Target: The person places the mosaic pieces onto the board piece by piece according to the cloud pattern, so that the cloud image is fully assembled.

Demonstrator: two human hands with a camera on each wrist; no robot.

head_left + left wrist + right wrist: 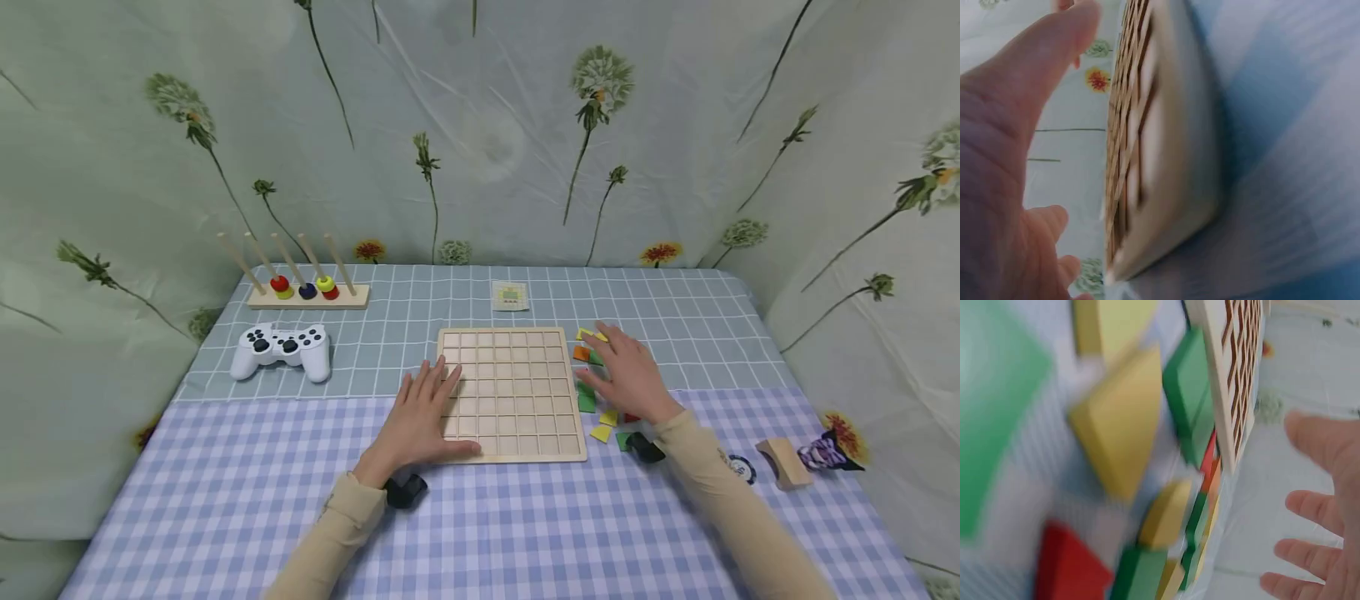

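A square wooden board with a grid of shallow cells point(513, 387) lies flat on the table. My left hand point(416, 425) is at the board's left edge with fingers spread; its thumb reaches along the near edge. Whether it touches the wood I cannot tell. The left wrist view has the board's rim point(1169, 231) blurred beside the thumb. Over a scatter of coloured blocks right of the board, my right hand point(630, 375) hovers with fingers apart, holding nothing. Among them are a green block point(587, 402), a yellow block point(1119, 419) and a red block point(1069, 569); others are partly hidden beneath the hand.
A white game controller point(281, 350) and a peg stand with coloured rings point(309, 302) are at the back left. Behind the board lies a small pale square point(510, 296). To the right sit a round chip point(742, 469), a wooden arch point(784, 463) and a purple-black figure point(827, 452).
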